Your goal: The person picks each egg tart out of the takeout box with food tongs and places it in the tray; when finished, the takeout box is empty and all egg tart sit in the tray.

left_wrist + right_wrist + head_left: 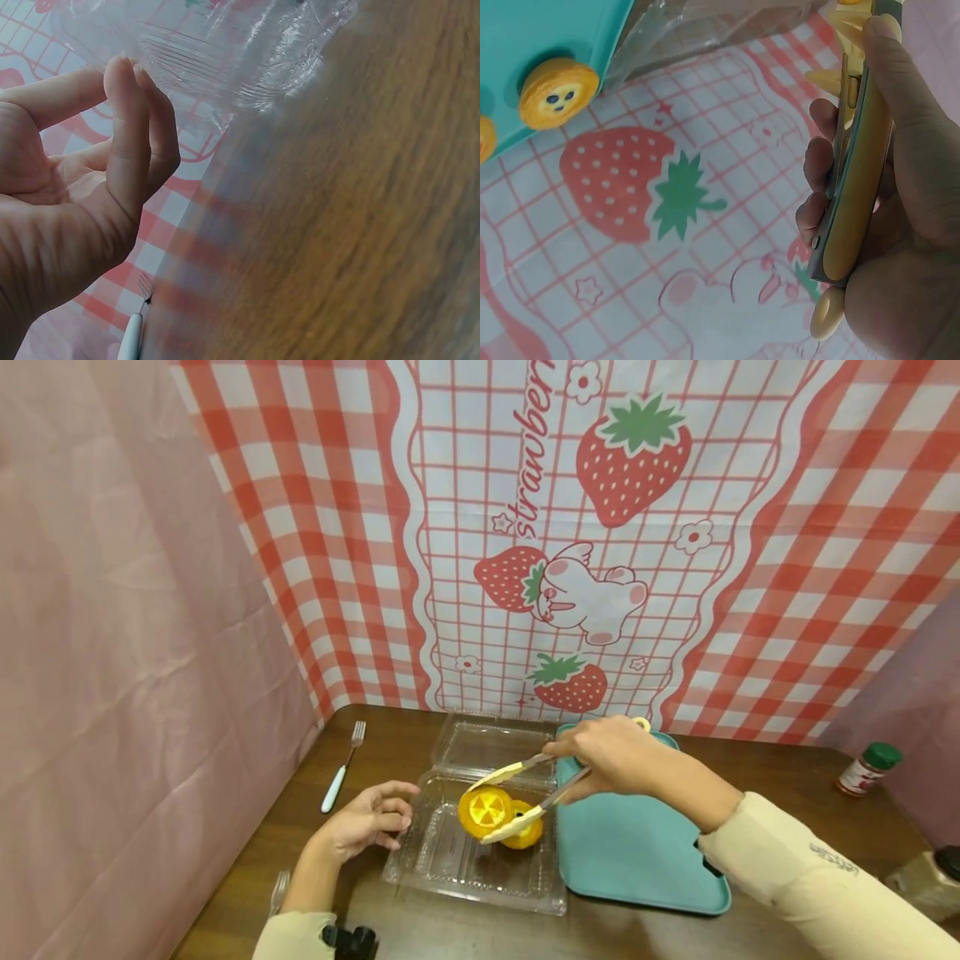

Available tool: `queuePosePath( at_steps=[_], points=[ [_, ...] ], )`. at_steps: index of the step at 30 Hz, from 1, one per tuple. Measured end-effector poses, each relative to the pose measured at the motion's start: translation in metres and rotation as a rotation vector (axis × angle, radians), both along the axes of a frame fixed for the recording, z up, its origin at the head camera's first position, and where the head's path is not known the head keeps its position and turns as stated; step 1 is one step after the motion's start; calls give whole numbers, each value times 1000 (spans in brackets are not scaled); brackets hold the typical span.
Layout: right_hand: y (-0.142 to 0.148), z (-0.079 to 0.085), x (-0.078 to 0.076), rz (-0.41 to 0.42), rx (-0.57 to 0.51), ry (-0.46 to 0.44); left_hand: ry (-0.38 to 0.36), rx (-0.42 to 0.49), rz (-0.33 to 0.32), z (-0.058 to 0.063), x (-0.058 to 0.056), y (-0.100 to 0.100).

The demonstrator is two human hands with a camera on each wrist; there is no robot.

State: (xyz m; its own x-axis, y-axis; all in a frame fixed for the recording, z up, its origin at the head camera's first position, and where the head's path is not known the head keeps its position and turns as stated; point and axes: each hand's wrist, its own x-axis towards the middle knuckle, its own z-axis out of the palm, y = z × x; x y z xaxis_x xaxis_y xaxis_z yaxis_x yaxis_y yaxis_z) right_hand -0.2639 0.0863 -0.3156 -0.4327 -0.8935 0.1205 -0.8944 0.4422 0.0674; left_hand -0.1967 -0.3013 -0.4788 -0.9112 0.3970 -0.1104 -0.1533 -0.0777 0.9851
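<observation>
In the head view my right hand (611, 756) grips metal tongs (855, 180) with pale yellow tips. Between those tips is a round yellow tart (486, 808) with an orange-slice pattern, over the clear plastic container (442, 860). A second tart (531, 837) sits inside, partly covered by the first tart and a tong arm. My left hand (367, 822) is at the container's left rim, its fingers loosely bent and holding nothing. Beside the container lies a teal tray (637, 852); the right wrist view shows a tart with a face (559, 94) on it.
The container's clear lid (495, 743) lies folded back towards the patterned cloth (457, 527). A fork (343, 768) with a pale handle is at the left, another fork (279, 892) nearer. At the right stand a green-capped jar (868, 770) and a dark-capped jar (926, 881).
</observation>
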Motion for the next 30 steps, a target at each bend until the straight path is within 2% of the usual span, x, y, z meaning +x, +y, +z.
queuePosePath(
  at_steps=[9,19,25,30],
  points=[
    [46,12,-1,-134,-48,18,9,18,-7,-1,0,2],
    [101,9,1,-286,-47,-21,11,29,-9,-2,5,-1],
    [127,6,4,-332,-28,-36,23,34,-26,-5,3,-3],
    [138,5,2,-389,-13,-55,32,47,-38,-5,-1,-2]
  ],
)
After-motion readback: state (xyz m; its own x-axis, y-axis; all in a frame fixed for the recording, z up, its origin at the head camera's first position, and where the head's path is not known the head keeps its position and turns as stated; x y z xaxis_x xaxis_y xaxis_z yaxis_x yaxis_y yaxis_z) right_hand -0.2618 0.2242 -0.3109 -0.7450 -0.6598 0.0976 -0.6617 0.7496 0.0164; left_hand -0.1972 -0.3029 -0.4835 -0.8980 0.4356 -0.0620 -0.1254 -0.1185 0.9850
